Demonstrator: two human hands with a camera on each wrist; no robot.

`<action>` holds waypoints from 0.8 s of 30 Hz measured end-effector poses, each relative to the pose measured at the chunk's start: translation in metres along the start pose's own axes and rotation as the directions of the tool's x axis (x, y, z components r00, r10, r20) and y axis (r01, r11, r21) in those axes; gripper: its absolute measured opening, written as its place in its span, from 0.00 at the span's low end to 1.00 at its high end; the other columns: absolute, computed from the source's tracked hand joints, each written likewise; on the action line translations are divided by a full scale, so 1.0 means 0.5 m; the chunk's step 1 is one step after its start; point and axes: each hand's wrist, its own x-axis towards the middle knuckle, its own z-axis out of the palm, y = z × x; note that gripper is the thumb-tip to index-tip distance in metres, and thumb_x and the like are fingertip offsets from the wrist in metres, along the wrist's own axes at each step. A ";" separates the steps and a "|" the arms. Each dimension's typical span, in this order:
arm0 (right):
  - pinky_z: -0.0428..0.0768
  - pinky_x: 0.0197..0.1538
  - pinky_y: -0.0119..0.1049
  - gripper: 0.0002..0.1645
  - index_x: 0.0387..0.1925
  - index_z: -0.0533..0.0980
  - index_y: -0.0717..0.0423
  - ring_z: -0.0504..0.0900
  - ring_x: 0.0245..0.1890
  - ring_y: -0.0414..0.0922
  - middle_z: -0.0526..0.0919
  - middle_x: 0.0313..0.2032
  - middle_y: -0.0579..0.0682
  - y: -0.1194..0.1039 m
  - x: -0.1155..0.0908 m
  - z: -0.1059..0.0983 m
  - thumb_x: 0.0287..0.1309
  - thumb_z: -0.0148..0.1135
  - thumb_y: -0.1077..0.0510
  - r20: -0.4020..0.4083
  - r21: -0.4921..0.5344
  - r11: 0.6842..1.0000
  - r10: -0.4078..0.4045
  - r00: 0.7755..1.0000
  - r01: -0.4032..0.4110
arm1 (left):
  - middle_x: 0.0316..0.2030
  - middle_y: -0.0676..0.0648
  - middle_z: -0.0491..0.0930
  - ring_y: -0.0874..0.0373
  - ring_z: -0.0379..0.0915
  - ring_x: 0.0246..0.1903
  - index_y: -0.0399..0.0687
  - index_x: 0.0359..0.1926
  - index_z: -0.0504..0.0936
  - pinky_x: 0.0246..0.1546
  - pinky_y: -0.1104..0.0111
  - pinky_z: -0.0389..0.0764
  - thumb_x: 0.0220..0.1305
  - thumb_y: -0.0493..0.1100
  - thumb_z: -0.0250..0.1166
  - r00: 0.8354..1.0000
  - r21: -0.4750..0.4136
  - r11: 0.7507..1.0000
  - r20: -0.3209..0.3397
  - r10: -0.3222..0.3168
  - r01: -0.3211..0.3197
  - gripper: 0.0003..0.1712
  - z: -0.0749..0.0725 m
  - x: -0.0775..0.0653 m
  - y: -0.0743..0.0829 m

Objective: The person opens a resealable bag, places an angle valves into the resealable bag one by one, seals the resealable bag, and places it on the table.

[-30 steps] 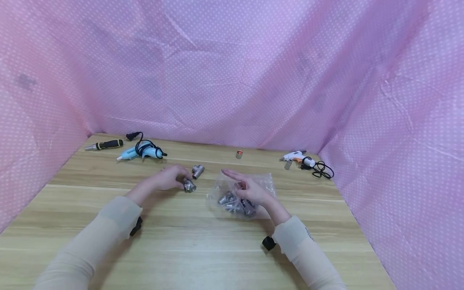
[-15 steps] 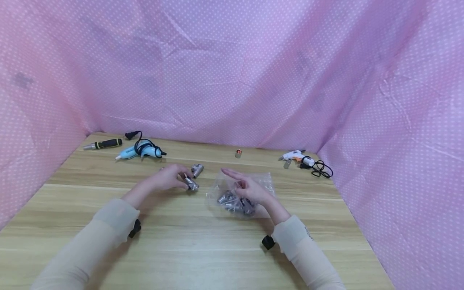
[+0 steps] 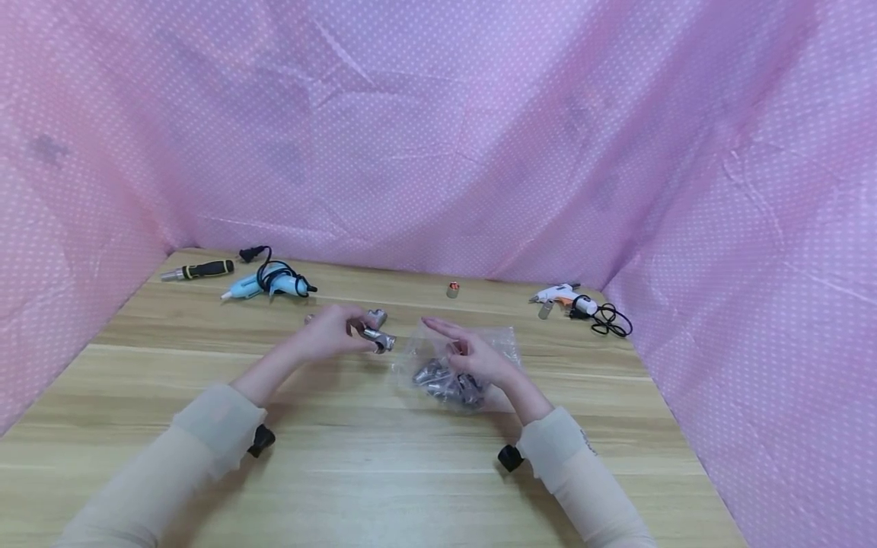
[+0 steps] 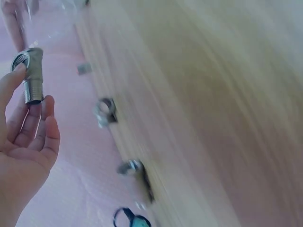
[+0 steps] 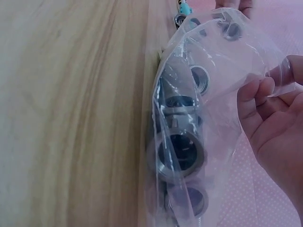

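My left hand [image 3: 334,333] pinches a metal tee pipe fitting [image 4: 33,78] between thumb and fingers. The fitting has a threaded side opening and a threaded end, and it is held up off the table to the left of a clear plastic bag [image 3: 505,344]. Another fitting [image 3: 377,315] lies just behind it, partly covered by the left hand. Several metal fittings [image 5: 182,153] rest inside the bag. My right hand [image 3: 479,359] pinches the bag's upper edge between thumb and curled fingers, its index finger reaching out in the head view.
Toward the back left lie a black-and-yellow-handled screwdriver [image 3: 208,269] and a blue glue gun [image 3: 274,283] with its cord. A white glue gun [image 3: 565,295] is at the back right, near a small metal cylinder [image 3: 545,310]. A red-topped metal piece [image 3: 453,290] stands at the back.
The left hand has lifted the tee fitting from beside the other one and carried it right, toward the bag. The right hand keeps its hold on the bag.
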 end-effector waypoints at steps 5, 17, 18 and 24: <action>0.67 0.22 0.25 0.41 0.71 0.54 0.58 0.62 0.19 0.35 0.56 0.71 0.55 0.003 0.002 0.000 0.55 0.49 0.77 -0.010 0.039 0.999 -0.017 1.000 0.017 | 0.29 0.53 0.83 0.63 0.77 0.27 0.48 0.40 0.82 0.38 0.62 0.79 0.47 0.44 0.75 0.999 -0.060 0.998 -0.033 0.026 -0.028 0.17 0.027 0.000 0.036; 0.68 0.23 0.24 0.41 0.70 0.55 0.61 0.64 0.22 0.35 0.58 0.69 0.58 0.007 0.004 0.002 0.53 0.48 0.78 -0.009 0.061 0.997 -0.048 0.999 0.048 | 0.36 0.45 0.82 0.58 0.80 0.30 0.39 0.40 0.81 0.31 0.72 0.82 0.44 0.36 0.75 0.998 -0.221 0.974 -0.031 0.045 -0.051 0.19 0.121 0.016 0.079; 0.67 0.22 0.24 0.41 0.70 0.55 0.60 0.63 0.21 0.35 0.58 0.69 0.57 0.007 0.004 0.001 0.53 0.48 0.78 -0.007 0.057 0.997 -0.049 0.999 0.049 | 0.36 0.45 0.82 0.58 0.80 0.30 0.39 0.39 0.81 0.31 0.73 0.82 0.44 0.36 0.75 0.998 -0.216 0.975 -0.031 0.048 -0.054 0.19 0.128 0.017 0.082; 0.66 0.22 0.25 0.41 0.70 0.55 0.60 0.62 0.18 0.35 0.58 0.70 0.57 0.008 0.004 0.001 0.54 0.48 0.77 -0.006 0.035 0.997 -0.067 0.998 0.067 | 0.37 0.46 0.81 0.61 0.79 0.31 0.39 0.39 0.82 0.34 0.76 0.81 0.42 0.34 0.75 0.996 -0.191 0.978 0.032 0.087 -0.079 0.19 0.163 0.024 0.089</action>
